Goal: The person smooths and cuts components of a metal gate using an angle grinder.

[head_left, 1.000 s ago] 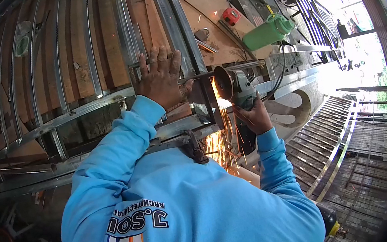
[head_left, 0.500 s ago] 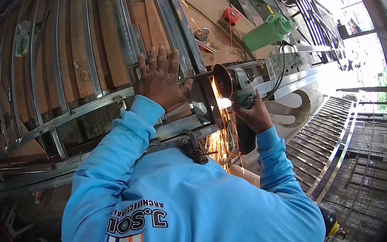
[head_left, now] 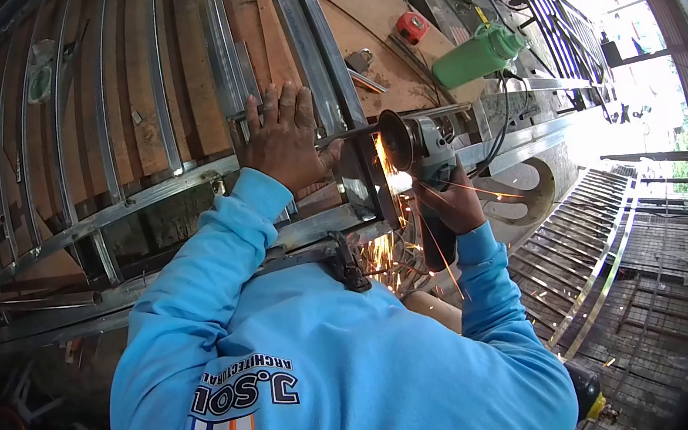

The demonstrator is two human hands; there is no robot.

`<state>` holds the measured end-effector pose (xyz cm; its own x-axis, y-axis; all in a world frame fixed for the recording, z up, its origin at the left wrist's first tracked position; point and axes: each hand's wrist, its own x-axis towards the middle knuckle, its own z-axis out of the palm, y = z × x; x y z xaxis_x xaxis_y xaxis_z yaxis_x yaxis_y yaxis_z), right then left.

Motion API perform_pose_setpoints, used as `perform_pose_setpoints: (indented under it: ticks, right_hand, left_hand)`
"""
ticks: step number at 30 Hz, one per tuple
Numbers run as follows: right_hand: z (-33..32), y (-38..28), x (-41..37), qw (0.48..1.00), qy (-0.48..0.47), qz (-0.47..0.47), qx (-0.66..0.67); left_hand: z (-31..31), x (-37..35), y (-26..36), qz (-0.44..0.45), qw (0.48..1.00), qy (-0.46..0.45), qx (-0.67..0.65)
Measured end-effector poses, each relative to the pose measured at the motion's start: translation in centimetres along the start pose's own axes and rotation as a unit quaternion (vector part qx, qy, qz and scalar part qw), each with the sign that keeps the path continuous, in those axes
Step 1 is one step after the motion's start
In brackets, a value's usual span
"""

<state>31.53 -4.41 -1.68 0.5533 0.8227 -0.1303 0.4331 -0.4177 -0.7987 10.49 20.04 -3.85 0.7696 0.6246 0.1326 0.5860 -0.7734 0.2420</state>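
My left hand [head_left: 285, 140] lies flat with its fingers stretched out on the steel bars of a metal frame [head_left: 323, 225]. Its thumb rests by a thin metal rod [head_left: 355, 133] that runs toward a spinning disc. My right hand [head_left: 452, 200] is wrapped around an angle grinder [head_left: 433, 148], partly hiding the body. The grinder's round disc [head_left: 396, 139] stands at the rod's end, right of my left thumb. Orange sparks [head_left: 383, 253] pour down from the disc, beside a bright glow. A dark clamp [head_left: 347, 266] sits on the frame's near edge.
A green bottle [head_left: 472, 59] lies on its side at the back right, beside a red tape measure [head_left: 411, 27]. The grinder's black cable [head_left: 499, 139] loops to the right. Slatted metal panels [head_left: 577, 248] stand at lower right, and long bars [head_left: 110, 98] span the left.
The spark stream below the disc has thinned, and several sparks now fly right, across and past my right hand. Both hands and the grinder stay in nearly the same place.
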Motion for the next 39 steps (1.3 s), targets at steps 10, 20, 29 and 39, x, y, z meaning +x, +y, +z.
perform_pose_setpoints:
  ticks: [10, 20, 29, 39]
  right_hand:
    - [0.0, -2.5, 0.1, 0.998, -0.016, 0.026, 0.056]
    - [0.1, -3.1, 0.1, 0.993, -0.027, 0.041, 0.107]
    - [0.2, -0.5, -1.7, 0.997, -0.004, 0.081, 0.017]
    - [-2.5, -1.6, -3.9, 0.990, 0.052, 0.078, 0.102]
  left_hand:
    - [-0.3, 0.1, 0.1, -0.015, 1.000, -0.021, -0.005]
    - [-0.4, 0.1, 0.1, -0.016, 1.000, -0.017, -0.003]
    - [-0.5, 0.1, 0.0, -0.018, 1.000, -0.003, -0.023]
    - [-5.0, 2.9, -2.3, 0.005, 0.983, -0.182, -0.003]
